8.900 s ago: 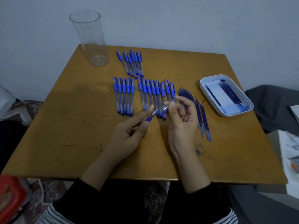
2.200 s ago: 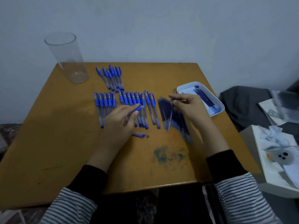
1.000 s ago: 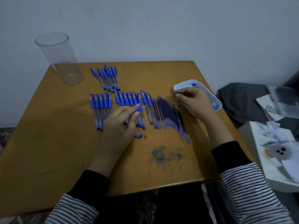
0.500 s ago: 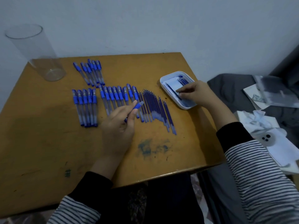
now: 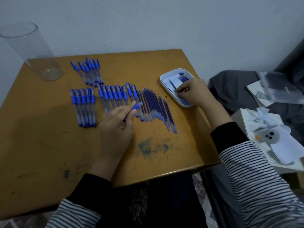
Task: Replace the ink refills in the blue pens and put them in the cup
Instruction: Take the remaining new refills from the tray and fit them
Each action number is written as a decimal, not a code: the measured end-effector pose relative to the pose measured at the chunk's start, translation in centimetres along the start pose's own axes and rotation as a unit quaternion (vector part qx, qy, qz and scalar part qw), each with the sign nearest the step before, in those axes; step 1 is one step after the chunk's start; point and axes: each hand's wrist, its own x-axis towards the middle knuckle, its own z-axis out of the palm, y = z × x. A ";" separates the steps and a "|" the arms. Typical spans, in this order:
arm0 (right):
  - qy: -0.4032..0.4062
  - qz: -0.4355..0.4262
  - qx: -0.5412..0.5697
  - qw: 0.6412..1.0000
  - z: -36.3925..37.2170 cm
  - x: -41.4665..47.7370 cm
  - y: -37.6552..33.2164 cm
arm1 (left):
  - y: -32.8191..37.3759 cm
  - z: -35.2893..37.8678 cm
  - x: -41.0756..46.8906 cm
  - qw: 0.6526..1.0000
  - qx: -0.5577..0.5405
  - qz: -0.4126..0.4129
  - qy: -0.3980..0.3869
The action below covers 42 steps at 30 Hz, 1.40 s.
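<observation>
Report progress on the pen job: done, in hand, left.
Done: nothing delivered; the cup stands empty, though the tray holds a few refills. In hand: the left hand grips one pen, and the right hand pinches a refill at the tray. Left: the laid-out pens and the refill row beside them.

Open to pass over bare table (image 5: pixel 41 145) well left of the ink stain (image 5: pixel 148 148) and along its near side — barred just left by the left hand (image 5: pixel 115 129) with its pen (image 5: pixel 136 106), beyond by refills (image 5: pixel 154 107) and rows of pens (image 5: pixel 113 96), beyond-right by the tray (image 5: pixel 162 79), far beyond-left by the cup (image 5: pixel 37 60).
</observation>
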 end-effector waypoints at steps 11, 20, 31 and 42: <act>0.049 0.034 0.479 0.876 0.7 -4.0 -1.9 | 0.1 -0.1 -0.1 1.000 0.002 -0.003 0.004; 0.088 -0.008 0.685 0.723 4.4 -7.7 -7.7 | 0.2 -0.3 0.0 1.000 -0.007 -0.009 -0.003; 0.163 0.022 0.683 0.712 6.4 -7.8 -8.9 | 0.0 -0.2 0.1 1.000 -0.027 -0.003 -0.007; 0.182 -0.039 0.632 0.753 5.9 -8.4 -8.7 | 0.1 -0.3 0.2 0.999 -0.033 -0.006 0.012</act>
